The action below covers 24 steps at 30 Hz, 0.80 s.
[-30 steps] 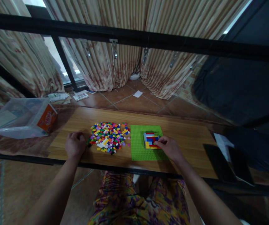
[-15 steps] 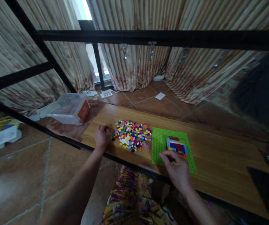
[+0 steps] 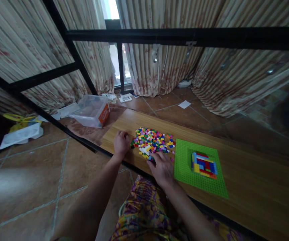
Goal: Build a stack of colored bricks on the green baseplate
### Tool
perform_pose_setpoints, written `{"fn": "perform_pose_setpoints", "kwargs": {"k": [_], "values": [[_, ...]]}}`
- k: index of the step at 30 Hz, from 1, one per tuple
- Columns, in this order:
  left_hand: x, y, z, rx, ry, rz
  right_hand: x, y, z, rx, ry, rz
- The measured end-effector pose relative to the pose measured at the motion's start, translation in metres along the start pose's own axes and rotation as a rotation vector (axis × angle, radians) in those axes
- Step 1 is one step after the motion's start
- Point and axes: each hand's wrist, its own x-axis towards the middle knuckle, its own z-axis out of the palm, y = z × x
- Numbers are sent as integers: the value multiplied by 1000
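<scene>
A pile of small multicoloured toy bricks (image 3: 154,139) lies on the wooden table. My left hand (image 3: 121,143) rests at the pile's left side with its fingers curled in; whatever they may hold is hidden. Over the pile's near right edge is my right hand (image 3: 162,168), thumb and forefinger apart, fingertips at the loose bricks. I see nothing between them. To its right lies a green baseplate (image 3: 184,167). On that plate sits a low, roughly rectangular brick build (image 3: 205,165) in red, blue, yellow, light blue and orange.
The wooden table (image 3: 250,180) has a dark front edge. Beyond its left end, a clear plastic bin (image 3: 89,110) with an orange label stands on the floor. A black metal frame (image 3: 139,34) crosses in front of striped curtains (image 3: 159,73). Papers (image 3: 184,104) lie on the tiles.
My right hand has moved left from the brick build to the pile, leaving the build uncovered. The left hand stays by the pile. The view has turned slightly left.
</scene>
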Motion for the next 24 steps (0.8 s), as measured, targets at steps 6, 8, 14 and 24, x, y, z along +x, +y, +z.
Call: {"fn": "perform_pose_setpoints", "kwargs": {"k": [6,8,14,24], "values": [[0,-1,0,-3,-1,7,3,6,-4,203,7,81],[0,-1,1,0,2,5,3,7,-10,409,19,155],[1,-1,0,-18,-5,-2,-7,0,-31,1215,42,535],[5,3,-7,15,-13,-30,-27,-2,-47,1741,107,755]]}}
